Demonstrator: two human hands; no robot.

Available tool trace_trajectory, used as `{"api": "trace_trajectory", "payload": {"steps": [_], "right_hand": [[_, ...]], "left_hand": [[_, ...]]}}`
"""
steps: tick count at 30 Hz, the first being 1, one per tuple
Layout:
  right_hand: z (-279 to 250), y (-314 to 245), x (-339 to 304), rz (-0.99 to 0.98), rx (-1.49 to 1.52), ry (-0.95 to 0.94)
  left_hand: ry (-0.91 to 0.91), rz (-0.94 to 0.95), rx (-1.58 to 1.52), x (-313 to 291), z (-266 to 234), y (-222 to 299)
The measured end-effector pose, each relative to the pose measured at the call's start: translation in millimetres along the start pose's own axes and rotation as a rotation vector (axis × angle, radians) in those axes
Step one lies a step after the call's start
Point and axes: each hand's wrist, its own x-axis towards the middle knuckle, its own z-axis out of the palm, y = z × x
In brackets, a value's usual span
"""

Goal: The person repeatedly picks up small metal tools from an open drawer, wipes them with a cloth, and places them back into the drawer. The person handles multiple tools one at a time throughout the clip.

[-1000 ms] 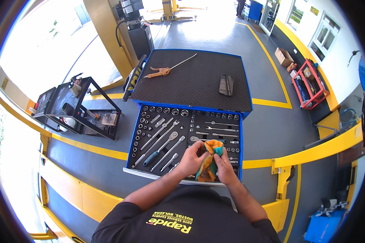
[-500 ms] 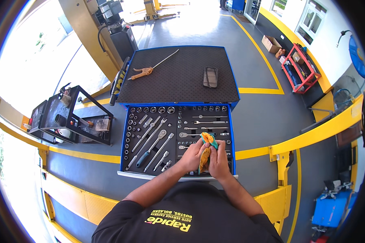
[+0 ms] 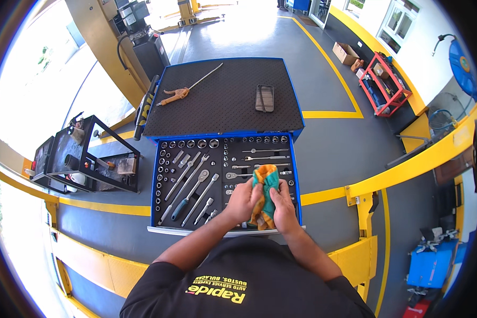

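Turned since half a second ago, the cloth now shows more teal, held above the open drawer between left hand and right hand, the fingers of both clamped on its sides. Sockets line the drawer; an air gun lies on the cabinet top beyond.

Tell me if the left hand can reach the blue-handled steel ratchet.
Probably yes: the blue-handled steel ratchet lies uncovered left of the left hand, only flat-lying tools between them, though that hand likely must first release the crumpled orange-and-green cloth.
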Motion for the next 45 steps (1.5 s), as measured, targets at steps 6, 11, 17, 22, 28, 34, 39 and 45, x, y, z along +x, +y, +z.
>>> {"api": "trace_trajectory", "payload": {"steps": [6,11,17,22,28,34,39,45], "right_hand": [[-3,-1,0,-0.131,-0.259,-0.111],[-6,-2,8,0.023,0.184,-0.056],[-4,-11,3,-0.176,-0.329,-0.166],[3,-10,11,-0.216,-0.065,0.019],[10,-22,-2,-0.087,0.069,-0.166],[9,-32,6,0.150,0.454,-0.162],[15,-24,2,0.197,0.448,-0.117],[10,-23,0,-0.253,-0.336,-0.110]], "left_hand": [[0.077,0.026,-0.375,-10,10,7],[0.099,0.469,0.364,-12,-10,24],[0.121,0.003,-0.320,-10,1,33],[0.045,0.178,0.094,-13,-10,35],[0.012,0.142,-0.214,-14,-20,49],[-0.006,-0.133,-1.148,-11,-27,51],[0.054,0.142,-0.393,-17,-37,46],[0.147,0.155,-0.179,-19,-32,60]]}}
